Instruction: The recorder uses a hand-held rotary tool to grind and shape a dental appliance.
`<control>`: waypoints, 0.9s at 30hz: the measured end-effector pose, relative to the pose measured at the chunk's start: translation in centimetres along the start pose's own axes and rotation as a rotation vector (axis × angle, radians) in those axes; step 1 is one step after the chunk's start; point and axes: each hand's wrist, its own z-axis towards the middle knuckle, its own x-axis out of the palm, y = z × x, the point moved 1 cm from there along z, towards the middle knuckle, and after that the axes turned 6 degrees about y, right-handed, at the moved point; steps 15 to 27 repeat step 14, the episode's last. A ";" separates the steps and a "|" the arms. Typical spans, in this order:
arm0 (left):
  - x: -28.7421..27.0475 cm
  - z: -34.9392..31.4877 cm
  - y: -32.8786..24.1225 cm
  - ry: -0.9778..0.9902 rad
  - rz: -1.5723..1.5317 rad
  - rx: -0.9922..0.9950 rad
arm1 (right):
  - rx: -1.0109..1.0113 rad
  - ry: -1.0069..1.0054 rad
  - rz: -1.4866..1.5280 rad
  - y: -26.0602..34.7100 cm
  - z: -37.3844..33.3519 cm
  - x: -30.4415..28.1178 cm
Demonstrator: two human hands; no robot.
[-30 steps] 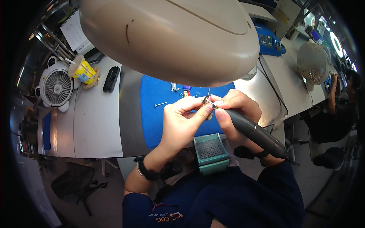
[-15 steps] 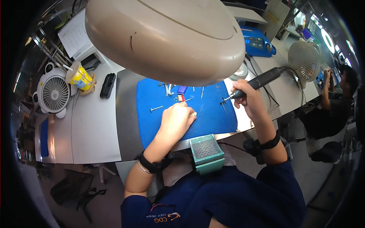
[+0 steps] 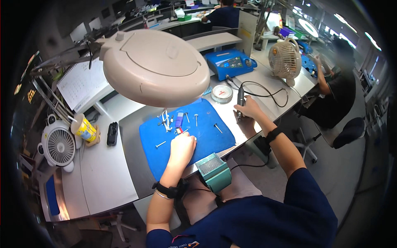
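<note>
My left hand (image 3: 183,145) rests on a blue mat (image 3: 206,144), its fingers closed on a small pale piece that they mostly hide. To the right of the mat, my right hand (image 3: 250,107) grips a black rotary handpiece (image 3: 241,98), whose cord runs off its far end. Whether the handpiece touches the table I cannot tell. A dark rotary bit (image 3: 218,128) lies near the mat's right side, and another bit (image 3: 161,144) lies left of my left hand. Beyond that hand are a purple block (image 3: 179,120) and several more bits.
A beige lamp head (image 3: 157,70) overhangs the mat's far side. Behind the handpiece are a round tin (image 3: 222,94) and a blue control box (image 3: 230,63). A green box with a grate (image 3: 213,171) sits at the table's front edge. Another person (image 3: 337,82) works at right.
My view has shifted, showing more of the room beyond. My right hand has carried the handpiece away from the mat's right edge and turned it more upright. The left hand keeps its hold.
</note>
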 end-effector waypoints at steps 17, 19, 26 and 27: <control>-3.0 0.9 1.0 -0.112 -0.447 0.079 | 0.090 0.564 1.691 2.8 -10.6 -5.2; -3.0 0.9 1.0 -0.112 -0.447 0.079 | 0.090 0.564 1.691 2.8 -10.6 -5.2; -3.0 0.9 1.0 -0.112 -0.447 0.079 | 0.090 0.564 1.691 2.8 -10.6 -5.2; -3.0 0.9 1.0 -0.112 -0.447 0.079 | 0.090 0.564 1.691 2.8 -10.6 -5.2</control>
